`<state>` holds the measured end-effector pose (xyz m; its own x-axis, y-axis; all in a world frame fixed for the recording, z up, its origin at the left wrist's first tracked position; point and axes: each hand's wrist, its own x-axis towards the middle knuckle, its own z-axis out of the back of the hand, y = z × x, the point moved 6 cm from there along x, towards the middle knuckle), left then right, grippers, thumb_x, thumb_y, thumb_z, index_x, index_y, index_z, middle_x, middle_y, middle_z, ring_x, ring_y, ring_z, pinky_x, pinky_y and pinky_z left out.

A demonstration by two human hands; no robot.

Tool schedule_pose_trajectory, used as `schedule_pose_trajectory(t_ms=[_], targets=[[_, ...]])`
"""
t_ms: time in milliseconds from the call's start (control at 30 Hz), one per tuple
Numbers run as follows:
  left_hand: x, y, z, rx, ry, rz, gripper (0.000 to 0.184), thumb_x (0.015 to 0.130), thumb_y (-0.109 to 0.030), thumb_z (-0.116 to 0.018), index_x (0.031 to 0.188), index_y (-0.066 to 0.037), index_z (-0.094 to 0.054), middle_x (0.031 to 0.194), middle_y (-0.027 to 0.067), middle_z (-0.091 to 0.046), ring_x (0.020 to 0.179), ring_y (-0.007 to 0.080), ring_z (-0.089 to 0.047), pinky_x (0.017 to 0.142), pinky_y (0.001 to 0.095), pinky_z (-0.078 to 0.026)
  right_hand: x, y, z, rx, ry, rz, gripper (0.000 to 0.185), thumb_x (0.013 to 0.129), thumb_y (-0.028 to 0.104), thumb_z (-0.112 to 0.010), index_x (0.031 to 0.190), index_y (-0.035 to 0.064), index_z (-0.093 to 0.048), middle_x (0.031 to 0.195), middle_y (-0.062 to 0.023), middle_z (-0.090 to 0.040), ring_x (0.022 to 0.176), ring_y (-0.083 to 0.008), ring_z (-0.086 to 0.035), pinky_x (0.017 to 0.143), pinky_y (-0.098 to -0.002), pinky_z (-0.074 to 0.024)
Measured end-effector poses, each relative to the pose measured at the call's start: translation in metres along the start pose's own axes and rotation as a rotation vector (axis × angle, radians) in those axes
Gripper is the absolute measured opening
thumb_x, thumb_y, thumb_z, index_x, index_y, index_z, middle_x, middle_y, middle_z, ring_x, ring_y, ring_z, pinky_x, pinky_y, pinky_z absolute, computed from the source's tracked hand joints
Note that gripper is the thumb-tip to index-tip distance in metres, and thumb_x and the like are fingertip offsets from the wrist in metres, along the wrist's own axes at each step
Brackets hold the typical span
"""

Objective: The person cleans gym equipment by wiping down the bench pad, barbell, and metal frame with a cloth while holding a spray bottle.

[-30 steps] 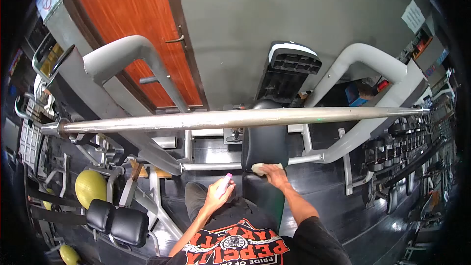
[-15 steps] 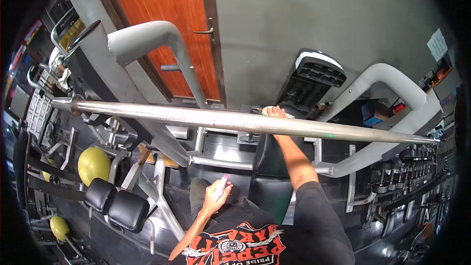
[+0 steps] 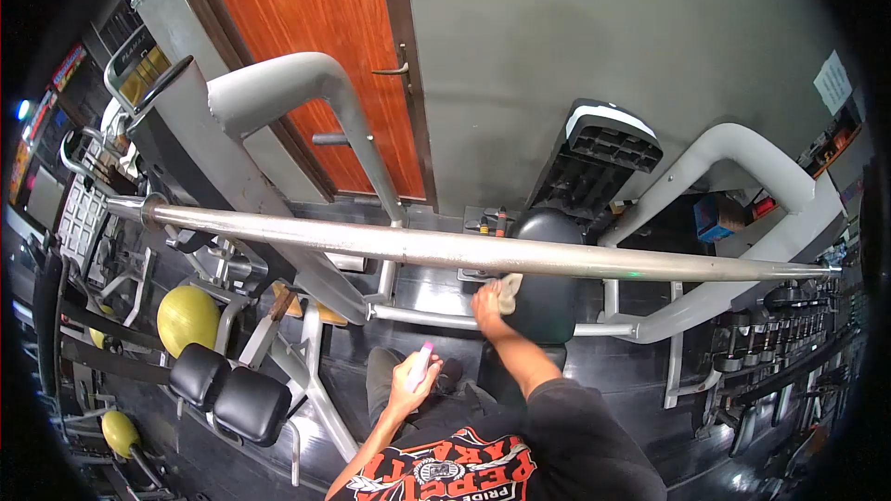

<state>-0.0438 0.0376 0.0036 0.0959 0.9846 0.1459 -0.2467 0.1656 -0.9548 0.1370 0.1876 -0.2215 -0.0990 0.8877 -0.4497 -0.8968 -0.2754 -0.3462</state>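
My left hand (image 3: 411, 384) is wrapped round a small white bottle (image 3: 420, 366) with a pink cap, held above my lap. My right hand (image 3: 486, 304) grips a cream cloth (image 3: 509, 293) against the left edge of the black padded bench (image 3: 544, 301). Just above that hand, a long metal barbell (image 3: 399, 246) crosses the view from left to right and hides part of the bench's upper pad.
Grey machine frames (image 3: 278, 83) rise on both sides of the bench. At the left are a yellow ball (image 3: 187, 320) and a black padded seat (image 3: 251, 405). Dumbbells (image 3: 742, 343) line a rack at the right. An orange door (image 3: 311, 37) stands behind.
My right hand has come back from the bench's far end with the cloth, to the pad's left edge. My left hand keeps the bottle, almost unmoved. The view has shifted slightly.
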Motion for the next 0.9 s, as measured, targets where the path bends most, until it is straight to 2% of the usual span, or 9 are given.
schedule_pose_trajectory(t_ms=[300, 367, 433, 533, 633, 767, 800, 833, 900], targets=[[0.004, 0.009, -0.008, -0.03, 0.08, 0.137, 0.015, 0.088, -0.006, -0.065, 0.101, 0.001, -0.064, 0.081, 0.0039, -0.069, 0.062, 0.0053, -0.058, 0.057, 0.0217, -0.047, -0.066, 0.073, -0.082, 0.013, -0.153, 0.076, 0.033, 0.088, 0.027, -0.052, 0.101, 0.0057, -0.074, 0.113, -0.0152, -0.067, 0.119, -0.0406, -0.051, 0.104, -0.0577, -0.0266], [0.007, 0.003, -0.012, -0.015, 0.083, 0.049, 0.015, 0.088, -0.006, -0.066, 0.101, 0.001, -0.064, 0.081, 0.0037, -0.069, 0.062, 0.0056, -0.058, 0.057, 0.0219, -0.048, -0.085, 0.069, -0.077, 0.109, 0.03, 0.182, 0.039, 0.092, 0.026, -0.048, 0.115, 0.0027, -0.067, 0.127, -0.0174, -0.059, 0.125, -0.0404, -0.048, 0.105, -0.059, -0.0291], [0.006, 0.008, -0.016, -0.015, 0.088, 0.04, 0.015, 0.088, -0.007, -0.066, 0.101, 0.001, -0.064, 0.081, 0.0036, -0.069, 0.063, 0.0056, -0.059, 0.058, 0.0218, -0.048, -0.1, 0.058, -0.069, 0.089, -0.051, 0.201, 0.034, 0.091, 0.027, -0.05, 0.108, 0.0063, -0.071, 0.121, -0.0145, -0.064, 0.119, -0.0354, -0.055, 0.099, -0.0525, -0.0394], [0.005, 0.012, -0.019, -0.046, 0.107, 0.06, 0.015, 0.088, -0.007, -0.066, 0.101, 0.0, -0.064, 0.08, 0.0035, -0.069, 0.062, 0.0057, -0.059, 0.057, 0.0218, -0.048, -0.121, 0.023, -0.05, 0.463, 0.168, 0.208, 0.026, 0.086, 0.026, -0.056, 0.099, 0.0111, -0.072, 0.11, -0.0102, -0.069, 0.099, -0.0253, -0.068, 0.078, -0.0409, -0.0538], [0.009, 0.007, -0.023, -0.075, 0.133, 0.105, 0.014, 0.088, -0.006, -0.066, 0.101, 0.0, -0.064, 0.077, 0.0033, -0.068, 0.059, 0.0058, -0.058, 0.055, 0.0223, -0.047, -0.113, -0.03, -0.051, 0.784, 0.313, 0.361, 0.03, 0.083, 0.019, -0.06, 0.109, 0.005, -0.067, 0.115, -0.0118, -0.066, 0.108, -0.0308, -0.062, 0.085, -0.0437, -0.0514], [0.014, 0.012, -0.03, -0.09, 0.149, 0.136, 0.014, 0.088, -0.007, -0.065, 0.1, 0.0, -0.063, 0.072, 0.0023, -0.065, 0.056, 0.0062, -0.057, 0.052, 0.0231, -0.047, -0.123, -0.18, -0.003, 1.927, -0.315, 0.695, 0.039, 0.082, 0.031, -0.066, 0.107, 0.0004, -0.064, 0.103, -0.01, -0.067, 0.099, -0.0178, -0.061, 0.086, -0.033, -0.0478], [0.015, 0.011, -0.032, -0.09, 0.157, 0.134, 0.014, 0.088, -0.007, -0.065, 0.1, 0.0, -0.063, 0.072, 0.0023, -0.065, 0.056, 0.0062, -0.057, 0.052, 0.0231, -0.047, -0.13, -0.22, 0.0, 1.844, -0.355, 0.536, 0.033, 0.085, 0.021, -0.064, 0.11, -0.0006, -0.063, 0.106, -0.0105, -0.066, 0.1, -0.0209, -0.061, 0.088, -0.0339, -0.0476], [0.018, 0.007, -0.035, -0.067, 0.162, 0.089, 0.014, 0.088, -0.007, -0.065, 0.101, 0.0, -0.063, 0.071, 0.0021, -0.065, 0.056, 0.0063, -0.057, 0.052, 0.023, -0.047, -0.121, -0.26, 0.009, 1.252, -0.621, -0.099, 0.031, 0.086, 0.015, -0.063, 0.112, -0.0037, -0.061, 0.109, -0.0132, -0.065, 0.101, -0.022, -0.061, 0.092, -0.0356, -0.047], [0.02, 0.003, -0.039, -0.04, 0.175, 0.042, 0.014, 0.088, -0.007, -0.065, 0.101, 0.0, -0.063, 0.071, 0.0019, -0.064, 0.056, 0.0063, -0.057, 0.052, 0.023, -0.047, -0.127, -0.312, 0.036, 1.647, -0.884, -0.125, 0.03, 0.087, 0.008, -0.059, 0.114, -0.0041, -0.06, 0.112, -0.0161, -0.065, 0.103, -0.0249, -0.062, 0.094, -0.0377, -0.0462]])
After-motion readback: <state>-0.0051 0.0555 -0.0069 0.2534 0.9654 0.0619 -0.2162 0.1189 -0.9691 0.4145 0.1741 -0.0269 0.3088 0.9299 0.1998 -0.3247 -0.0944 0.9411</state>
